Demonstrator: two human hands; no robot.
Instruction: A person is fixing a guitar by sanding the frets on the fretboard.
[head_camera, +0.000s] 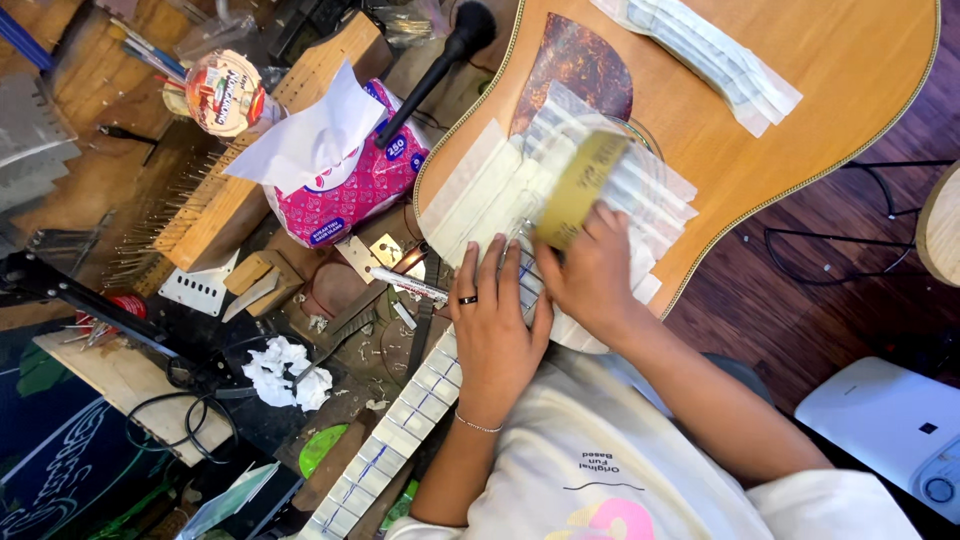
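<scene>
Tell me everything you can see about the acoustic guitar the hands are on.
The acoustic guitar lies face up across a cluttered workbench, its pale orange wooden top edged with light binding. A dark mottled pickguard sits by the soundhole, which strips of whitish tape mostly cover. The taped neck runs toward the person. The left hand presses flat on the fretboard; the right hand holds a yellowish pad.

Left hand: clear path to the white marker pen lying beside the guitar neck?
Probably yes. The left hand lies flat on the taped guitar neck, holding nothing, and the white marker pen lies just beside its fingertips on the cluttered bench, uncovered. The right hand grips a yellow sanding block on the other side.
</scene>
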